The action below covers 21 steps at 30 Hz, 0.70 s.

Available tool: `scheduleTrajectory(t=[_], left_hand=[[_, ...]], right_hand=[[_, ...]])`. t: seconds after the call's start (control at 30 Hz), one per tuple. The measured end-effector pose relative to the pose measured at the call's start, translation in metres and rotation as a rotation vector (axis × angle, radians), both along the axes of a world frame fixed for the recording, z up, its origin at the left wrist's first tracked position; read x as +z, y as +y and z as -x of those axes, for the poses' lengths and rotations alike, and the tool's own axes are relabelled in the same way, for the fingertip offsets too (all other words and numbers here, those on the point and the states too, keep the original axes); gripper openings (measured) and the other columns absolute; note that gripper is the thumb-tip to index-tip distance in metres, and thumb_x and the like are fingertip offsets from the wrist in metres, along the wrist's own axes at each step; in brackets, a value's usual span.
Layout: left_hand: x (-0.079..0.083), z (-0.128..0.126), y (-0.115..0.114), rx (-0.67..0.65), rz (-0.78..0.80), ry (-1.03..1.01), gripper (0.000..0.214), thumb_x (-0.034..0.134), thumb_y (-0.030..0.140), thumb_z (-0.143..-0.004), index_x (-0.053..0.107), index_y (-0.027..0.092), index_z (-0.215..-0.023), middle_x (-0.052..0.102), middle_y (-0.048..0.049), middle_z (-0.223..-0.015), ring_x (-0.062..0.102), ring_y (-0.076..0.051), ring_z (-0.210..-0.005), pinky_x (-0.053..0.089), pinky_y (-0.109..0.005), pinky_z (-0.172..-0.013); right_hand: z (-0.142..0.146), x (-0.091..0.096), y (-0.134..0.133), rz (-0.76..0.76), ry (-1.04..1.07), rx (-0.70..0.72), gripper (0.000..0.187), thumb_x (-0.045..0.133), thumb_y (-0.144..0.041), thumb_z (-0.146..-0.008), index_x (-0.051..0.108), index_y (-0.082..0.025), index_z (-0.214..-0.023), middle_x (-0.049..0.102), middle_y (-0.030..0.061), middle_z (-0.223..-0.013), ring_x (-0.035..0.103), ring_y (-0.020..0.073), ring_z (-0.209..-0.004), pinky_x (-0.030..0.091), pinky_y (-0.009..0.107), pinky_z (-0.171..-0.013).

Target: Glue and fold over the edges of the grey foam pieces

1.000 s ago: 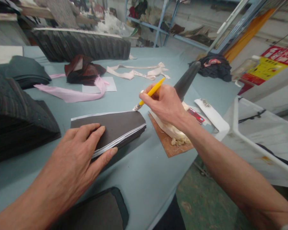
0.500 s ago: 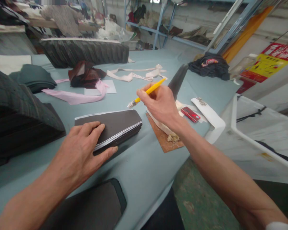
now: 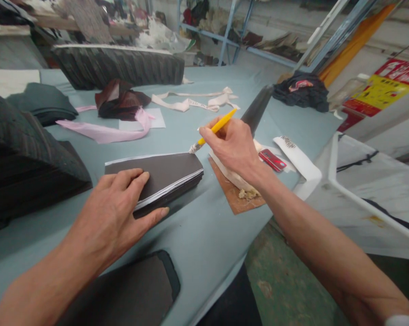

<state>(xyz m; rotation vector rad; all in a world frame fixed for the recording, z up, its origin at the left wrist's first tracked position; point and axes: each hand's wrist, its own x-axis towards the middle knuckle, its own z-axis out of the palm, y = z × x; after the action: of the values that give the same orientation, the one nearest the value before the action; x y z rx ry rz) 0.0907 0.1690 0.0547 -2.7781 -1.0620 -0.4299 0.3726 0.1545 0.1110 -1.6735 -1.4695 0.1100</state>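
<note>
My left hand (image 3: 114,210) lies over a stack of dark panels with white edges (image 3: 170,174), fingers spread on the top sheet and thumb along the near side. A slim yellow-handled brush (image 3: 219,124) is pinched in my right hand (image 3: 236,147). Its whitish, coated tip is at the stack's far right edge. Whether the tip touches the edge I cannot tell. Under my right forearm and wrist is a brown board (image 3: 233,199) with a pale strip and a crumbly yellowish lump on it. Nearest to me lies a dark panel with a rounded, darker border (image 3: 139,285).
Piles of dark pieces stand at the left (image 3: 31,158) and along the back (image 3: 119,68). Pink fabric (image 3: 105,132), a white strap (image 3: 180,105), a red box (image 3: 272,160) and a dark tapered piece (image 3: 257,111) lie about. At right stands a white bin (image 3: 370,203).
My right hand has moved slightly right, and the brush tip has gone from beyond the stack to its far right edge. My left hand stays on the stack.
</note>
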Motion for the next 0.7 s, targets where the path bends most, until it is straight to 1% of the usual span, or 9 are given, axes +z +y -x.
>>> scheduleTrajectory(t=[0.1, 0.2, 0.27, 0.33, 0.43, 0.57, 0.63, 0.7], left_hand=[[0.001, 0.001, 0.0, 0.0, 0.005, 0.002, 0.082, 0.039, 0.073, -0.1, 0.063, 0.006, -0.14, 0.064, -0.0256, -0.143, 0.063, -0.044, -0.129, 0.054, -0.059, -0.113], [0.001, 0.001, -0.001, -0.006, 0.008, 0.004, 0.08, 0.042, 0.073, -0.099, 0.063, 0.006, -0.138, 0.064, -0.0259, -0.144, 0.063, -0.044, -0.129, 0.054, -0.06, -0.113], [0.0, 0.0, -0.001, 0.003, 0.013, 0.004, 0.08, 0.044, 0.073, -0.098, 0.064, 0.006, -0.138, 0.064, -0.0263, -0.144, 0.063, -0.045, -0.129, 0.054, -0.06, -0.113], [0.0, -0.001, -0.001, 0.008, 0.017, -0.001, 0.081, 0.045, 0.073, -0.097, 0.063, 0.006, -0.139, 0.064, -0.0265, -0.145, 0.063, -0.045, -0.129, 0.054, -0.061, -0.113], [0.0, -0.001, -0.001, 0.001, 0.021, -0.003, 0.083, 0.044, 0.074, -0.097, 0.063, 0.005, -0.14, 0.063, -0.0265, -0.145, 0.062, -0.045, -0.13, 0.053, -0.061, -0.114], [0.0, -0.002, -0.001, -0.003, 0.019, -0.004, 0.082, 0.044, 0.072, -0.098, 0.063, 0.004, -0.14, 0.064, -0.0269, -0.144, 0.063, -0.045, -0.129, 0.054, -0.06, -0.114], [0.0, -0.001, -0.001, -0.004, 0.012, -0.007, 0.081, 0.045, 0.071, -0.098, 0.063, 0.004, -0.139, 0.064, -0.0269, -0.143, 0.063, -0.044, -0.128, 0.054, -0.06, -0.113], [-0.001, -0.001, -0.001, 0.001, 0.007, -0.008, 0.078, 0.046, 0.071, -0.097, 0.064, 0.006, -0.138, 0.064, -0.0259, -0.143, 0.063, -0.044, -0.127, 0.055, -0.059, -0.113]], right_hand=[[0.007, 0.001, 0.005, -0.006, 0.012, -0.001, 0.03, 0.066, -0.034, -0.095, 0.06, -0.021, -0.069, 0.047, -0.0051, -0.06, 0.044, 0.0117, -0.061, 0.04, 0.034, -0.067], [0.021, -0.001, 0.013, 0.01, 0.034, 0.074, 0.032, 0.064, -0.036, -0.097, 0.057, -0.022, -0.069, 0.049, -0.0046, -0.061, 0.049, 0.0125, -0.063, 0.043, 0.034, -0.069], [0.027, -0.004, 0.017, 0.02, 0.05, 0.108, 0.032, 0.062, -0.039, -0.098, 0.058, -0.022, -0.071, 0.05, -0.0043, -0.061, 0.05, 0.013, -0.063, 0.042, 0.034, -0.068], [0.029, -0.006, 0.018, 0.03, 0.039, 0.113, 0.033, 0.061, -0.04, -0.098, 0.057, -0.023, -0.071, 0.05, -0.004, -0.06, 0.05, 0.0132, -0.062, 0.041, 0.033, -0.066], [0.019, -0.005, 0.014, 0.033, -0.021, 0.065, 0.035, 0.064, -0.037, -0.097, 0.054, -0.023, -0.065, 0.046, -0.0043, -0.057, 0.045, 0.0124, -0.059, 0.039, 0.034, -0.065], [-0.005, -0.001, 0.005, 0.023, -0.075, -0.024, 0.039, 0.066, -0.034, -0.094, 0.052, -0.022, -0.06, 0.041, -0.0049, -0.054, 0.041, 0.0111, -0.057, 0.036, 0.034, -0.062], [-0.016, 0.002, -0.001, -0.005, -0.08, -0.039, 0.038, 0.067, -0.034, -0.093, 0.054, -0.022, -0.06, 0.043, -0.0045, -0.053, 0.043, 0.0113, -0.056, 0.038, 0.034, -0.061], [-0.022, 0.004, -0.008, -0.06, -0.059, -0.049, 0.032, 0.068, -0.032, -0.092, 0.058, -0.021, -0.063, 0.049, -0.0038, -0.054, 0.046, 0.0117, -0.057, 0.04, 0.033, -0.06]])
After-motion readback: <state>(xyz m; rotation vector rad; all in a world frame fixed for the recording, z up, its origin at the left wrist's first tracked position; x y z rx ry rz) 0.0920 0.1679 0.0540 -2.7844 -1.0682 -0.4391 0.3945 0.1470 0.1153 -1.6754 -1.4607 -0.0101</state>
